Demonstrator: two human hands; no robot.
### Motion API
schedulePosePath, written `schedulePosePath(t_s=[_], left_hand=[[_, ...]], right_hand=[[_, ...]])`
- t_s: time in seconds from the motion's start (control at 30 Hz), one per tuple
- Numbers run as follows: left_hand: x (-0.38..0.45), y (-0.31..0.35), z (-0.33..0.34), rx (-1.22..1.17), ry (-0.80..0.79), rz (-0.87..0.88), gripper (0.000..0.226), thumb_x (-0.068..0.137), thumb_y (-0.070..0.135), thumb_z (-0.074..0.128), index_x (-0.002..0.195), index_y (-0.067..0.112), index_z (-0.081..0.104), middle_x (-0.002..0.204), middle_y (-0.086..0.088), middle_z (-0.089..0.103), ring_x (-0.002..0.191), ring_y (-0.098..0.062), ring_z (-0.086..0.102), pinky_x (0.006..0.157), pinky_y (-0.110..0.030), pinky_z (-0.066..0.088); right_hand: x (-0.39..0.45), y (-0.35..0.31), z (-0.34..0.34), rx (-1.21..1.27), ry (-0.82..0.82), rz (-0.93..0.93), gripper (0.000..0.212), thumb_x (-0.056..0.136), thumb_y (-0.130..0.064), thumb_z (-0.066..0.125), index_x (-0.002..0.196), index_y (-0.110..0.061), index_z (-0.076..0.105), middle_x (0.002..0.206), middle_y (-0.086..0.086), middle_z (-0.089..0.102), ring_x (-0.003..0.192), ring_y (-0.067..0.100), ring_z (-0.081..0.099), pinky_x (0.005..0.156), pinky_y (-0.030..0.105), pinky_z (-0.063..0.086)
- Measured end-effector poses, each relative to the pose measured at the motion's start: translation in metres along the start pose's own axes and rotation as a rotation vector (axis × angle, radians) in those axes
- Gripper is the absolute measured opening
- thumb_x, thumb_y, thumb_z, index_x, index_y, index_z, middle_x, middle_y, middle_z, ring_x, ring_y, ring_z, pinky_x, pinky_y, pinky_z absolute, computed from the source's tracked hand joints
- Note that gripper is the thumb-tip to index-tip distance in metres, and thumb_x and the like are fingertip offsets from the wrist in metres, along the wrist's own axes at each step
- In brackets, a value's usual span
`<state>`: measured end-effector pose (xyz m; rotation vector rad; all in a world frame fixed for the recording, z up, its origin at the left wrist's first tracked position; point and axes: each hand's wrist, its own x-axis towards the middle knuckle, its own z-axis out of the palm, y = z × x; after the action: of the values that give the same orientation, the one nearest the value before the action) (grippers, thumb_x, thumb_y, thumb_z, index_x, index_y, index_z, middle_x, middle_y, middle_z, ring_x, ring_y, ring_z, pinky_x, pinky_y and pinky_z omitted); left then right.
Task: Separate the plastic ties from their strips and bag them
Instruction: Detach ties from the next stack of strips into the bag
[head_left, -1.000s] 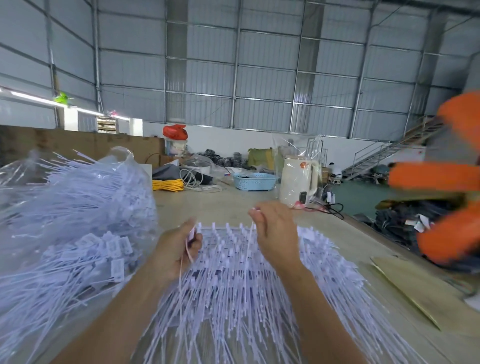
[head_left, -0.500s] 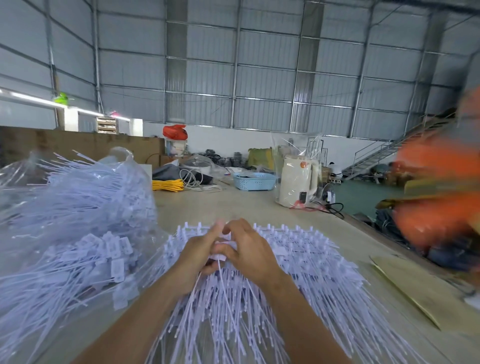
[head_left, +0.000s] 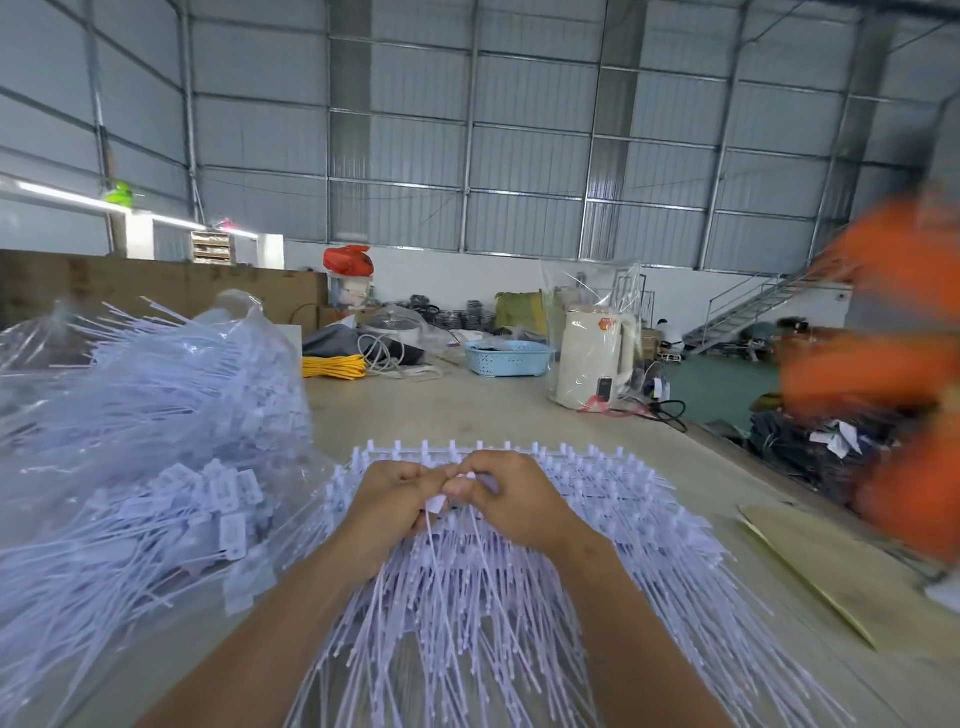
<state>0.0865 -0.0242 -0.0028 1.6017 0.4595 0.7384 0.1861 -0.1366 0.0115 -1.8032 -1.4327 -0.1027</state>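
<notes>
A wide fan of white plastic ties on their strips (head_left: 613, 540) lies on the table in front of me, heads at the far edge, tails toward me. My left hand (head_left: 387, 506) and my right hand (head_left: 514, 501) meet over its middle, fingertips pinched together on a small white tie head (head_left: 437, 503) with its thin tail hanging down. To the left, a clear plastic bag (head_left: 156, 415) bulges with loose white ties, several spilling out of its mouth.
A cream kettle in a plastic wrap (head_left: 592, 364), a light blue basket (head_left: 506, 357) and a yellow cable coil (head_left: 333, 367) stand at the far end of the table. A cardboard sheet (head_left: 831, 566) lies at the right. A blurred person in orange (head_left: 893, 364) moves at the right edge.
My hands came together from apart and now pinch one tie at the middle of the fan. The orange figure at the right keeps shifting.
</notes>
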Motion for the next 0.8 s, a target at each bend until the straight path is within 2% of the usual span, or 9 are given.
schedulePosePath(t_s=[0.17, 0.33, 0.43, 0.5, 0.53, 0.6, 0.67, 0.73, 0.8], left_hand=[[-0.003, 0.008, 0.000, -0.114, 0.006, -0.132, 0.017, 0.087, 0.011, 0.064, 0.085, -0.006, 0.067, 0.053, -0.010, 0.047, 0.032, -0.011, 0.032, 0.035, -0.012, 0.021], [-0.006, 0.025, -0.001, -0.536, -0.237, -0.355, 0.015, 0.092, 0.008, 0.050, 0.083, 0.004, 0.061, 0.042, 0.001, 0.042, 0.025, -0.002, 0.030, 0.023, -0.012, 0.019], [-0.009, 0.035, -0.009, -0.916, -0.467, -0.518, 0.013, 0.066, -0.009, 0.068, 0.065, 0.001, 0.060, 0.040, -0.001, 0.040, 0.025, -0.001, 0.022, 0.023, -0.014, 0.011], [-0.018, 0.050, -0.013, -1.154, -0.547, -0.495, 0.028, 0.050, -0.019, 0.075, 0.058, 0.000, 0.056, 0.043, -0.004, 0.044, 0.030, -0.001, 0.020, 0.025, -0.016, 0.009], [-0.023, 0.062, -0.014, -1.160, -0.543, -0.416, 0.024, 0.056, -0.013, 0.074, 0.057, 0.002, 0.055, 0.044, -0.003, 0.045, 0.029, -0.001, 0.020, 0.025, -0.017, 0.012], [-0.035, 0.092, -0.014, -0.889, -0.414, -0.160, 0.020, 0.077, 0.011, 0.062, 0.059, 0.009, 0.053, 0.046, 0.002, 0.046, 0.025, -0.002, 0.026, 0.024, -0.013, 0.016], [-0.043, 0.122, -0.021, -0.435, -0.121, 0.196, 0.028, 0.088, 0.028, 0.056, 0.067, 0.010, 0.055, 0.046, 0.007, 0.050, 0.028, -0.001, 0.033, 0.027, -0.012, 0.022], [-0.040, 0.138, -0.041, 0.123, 0.273, 0.588, 0.030, 0.088, 0.036, 0.062, 0.074, 0.011, 0.067, 0.050, 0.010, 0.056, 0.040, 0.000, 0.045, 0.041, -0.012, 0.035], [-0.026, 0.143, -0.073, 0.705, 0.540, 0.788, 0.026, 0.086, 0.038, 0.065, 0.081, 0.015, 0.074, 0.064, 0.003, 0.064, 0.061, -0.011, 0.056, 0.058, -0.021, 0.038]], right_hand=[[0.001, -0.002, 0.004, -0.018, 0.056, -0.061, 0.022, 0.088, -0.020, 0.063, 0.088, 0.001, 0.070, 0.089, 0.015, 0.069, 0.087, 0.025, 0.062, 0.082, 0.038, 0.046], [0.002, -0.013, 0.003, 0.086, 0.155, -0.141, 0.012, 0.088, -0.012, 0.061, 0.083, -0.004, 0.069, 0.081, 0.004, 0.067, 0.081, 0.012, 0.060, 0.076, 0.027, 0.047], [0.001, -0.013, 0.001, 0.209, 0.201, -0.105, 0.013, 0.091, -0.013, 0.057, 0.080, -0.014, 0.063, 0.078, -0.004, 0.062, 0.075, 0.000, 0.055, 0.071, 0.019, 0.044], [-0.002, 0.001, -0.009, 0.220, 0.300, -0.032, 0.017, 0.093, -0.016, 0.054, 0.078, -0.009, 0.058, 0.076, 0.005, 0.058, 0.069, 0.005, 0.050, 0.067, 0.026, 0.042], [-0.004, 0.010, -0.013, 0.196, 0.342, -0.002, 0.019, 0.093, -0.017, 0.054, 0.077, -0.007, 0.056, 0.075, 0.009, 0.056, 0.067, 0.008, 0.048, 0.065, 0.028, 0.040], [-0.005, 0.022, -0.013, 0.097, 0.371, 0.049, 0.023, 0.093, -0.019, 0.054, 0.078, -0.002, 0.055, 0.075, 0.015, 0.055, 0.068, 0.021, 0.050, 0.064, 0.034, 0.038], [-0.003, 0.022, -0.002, -0.012, 0.352, 0.050, 0.026, 0.093, -0.023, 0.055, 0.077, -0.003, 0.053, 0.072, 0.014, 0.054, 0.069, 0.026, 0.050, 0.062, 0.035, 0.036], [0.000, 0.018, 0.007, -0.063, 0.338, 0.008, 0.024, 0.092, -0.024, 0.057, 0.075, -0.007, 0.053, 0.067, 0.007, 0.051, 0.066, 0.024, 0.048, 0.061, 0.034, 0.035], [0.001, 0.018, 0.008, -0.065, 0.364, -0.009, 0.022, 0.091, -0.025, 0.058, 0.075, -0.011, 0.055, 0.064, 0.001, 0.050, 0.064, 0.022, 0.048, 0.061, 0.035, 0.037]])
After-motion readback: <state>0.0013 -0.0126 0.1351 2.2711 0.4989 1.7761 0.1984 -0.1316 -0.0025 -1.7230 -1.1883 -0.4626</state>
